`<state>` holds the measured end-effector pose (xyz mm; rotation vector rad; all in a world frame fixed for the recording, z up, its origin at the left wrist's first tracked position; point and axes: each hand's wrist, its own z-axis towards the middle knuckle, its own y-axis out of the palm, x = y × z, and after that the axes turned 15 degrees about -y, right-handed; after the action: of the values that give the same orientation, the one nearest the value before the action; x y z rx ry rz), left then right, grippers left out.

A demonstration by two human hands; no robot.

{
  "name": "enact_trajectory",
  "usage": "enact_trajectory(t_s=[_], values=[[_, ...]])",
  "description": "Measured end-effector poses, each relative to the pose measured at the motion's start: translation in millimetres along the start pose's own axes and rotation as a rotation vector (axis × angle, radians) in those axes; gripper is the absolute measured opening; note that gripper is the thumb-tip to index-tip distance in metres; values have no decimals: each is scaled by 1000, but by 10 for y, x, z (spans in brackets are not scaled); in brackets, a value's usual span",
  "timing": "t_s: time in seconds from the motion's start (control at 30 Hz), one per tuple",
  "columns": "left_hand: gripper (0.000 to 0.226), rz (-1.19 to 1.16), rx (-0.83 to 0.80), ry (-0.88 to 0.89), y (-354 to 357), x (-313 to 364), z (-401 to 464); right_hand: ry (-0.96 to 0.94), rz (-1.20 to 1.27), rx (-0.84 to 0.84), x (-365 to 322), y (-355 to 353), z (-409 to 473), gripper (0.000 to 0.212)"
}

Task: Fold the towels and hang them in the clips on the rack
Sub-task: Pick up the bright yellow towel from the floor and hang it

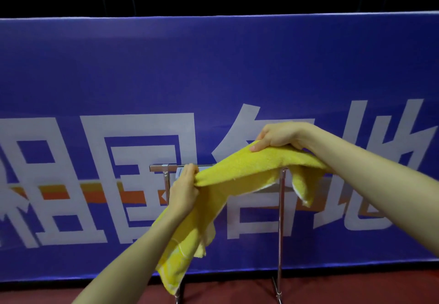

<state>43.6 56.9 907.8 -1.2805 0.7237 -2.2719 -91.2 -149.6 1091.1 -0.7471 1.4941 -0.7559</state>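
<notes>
head view: yellow towel (240,170) stretches above the rack (281,220) bar between both grips; left hand (184,186) bunches its lower end, right hand (276,137) pinches the raised end, corners dangling

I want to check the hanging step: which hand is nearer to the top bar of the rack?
Left. The left hand grips the yellow towel right at the rack's top bar; the right hand holds it above the bar.

A single head-worn wide-angle camera looks forward and slightly down, from close behind the person's outstretched arms. It faces a blue banner (213,66) squarely, near enough that the banner fills most of the frame, with a strip of red floor (332,289) along the near bottom edge.
</notes>
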Motion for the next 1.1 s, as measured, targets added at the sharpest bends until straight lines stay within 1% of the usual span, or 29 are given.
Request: enact_trajectory(t_s=[0.13,0.23,0.3,0.33,0.47,0.57,0.63,0.7,0.73,0.8,0.83,0.87,0.93,0.97,1.03,1.07,1.1], values=[[34,140,30,61,-100,-183,-6,-68,-18,-2,-44,-13,36,31],[30,131,72,14,-125,-305,-60,-111,-14,5,-85,-35,63,24],[30,138,78,-16,-110,-353,-95,-145,29,19,-114,-35,79,18],[31,141,77,-24,-102,-364,-111,-168,37,29,-135,-34,86,19],[28,118,34,-45,-55,-305,-235,-272,-6,95,-195,-58,103,22],[31,180,-20,30,3,-213,-344,-334,-47,131,-245,-107,102,22],[37,164,-67,99,51,-133,-442,-348,-63,112,-273,-130,95,21],[44,72,-156,154,84,-68,-540,-353,-94,84,-297,-141,79,22],[51,3,-247,158,85,-45,-574,-353,-104,68,-307,-142,72,22],[62,-203,-484,128,65,9,-655,-342,-114,36,-316,-137,56,20],[60,-332,-567,104,59,48,-692,-336,-122,23,-321,-131,46,20],[55,-459,-616,53,51,90,-715,-330,-130,6,-325,-124,38,20],[45,-687,-642,-37,13,220,-729,-318,-147,-30,-323,-114,31,22],[43,-769,-637,-72,2,293,-716,-309,-154,-48,-318,-108,29,22],[45,-814,-644,-135,-24,445,-645,-290,-151,-79,-311,-97,19,21],[40,-819,-664,-163,-28,502,-603,-287,-141,-91,-310,-94,14,20],[30,-803,-695,-186,-32,546,-571,-287,-127,-102,-311,-92,9,18]])
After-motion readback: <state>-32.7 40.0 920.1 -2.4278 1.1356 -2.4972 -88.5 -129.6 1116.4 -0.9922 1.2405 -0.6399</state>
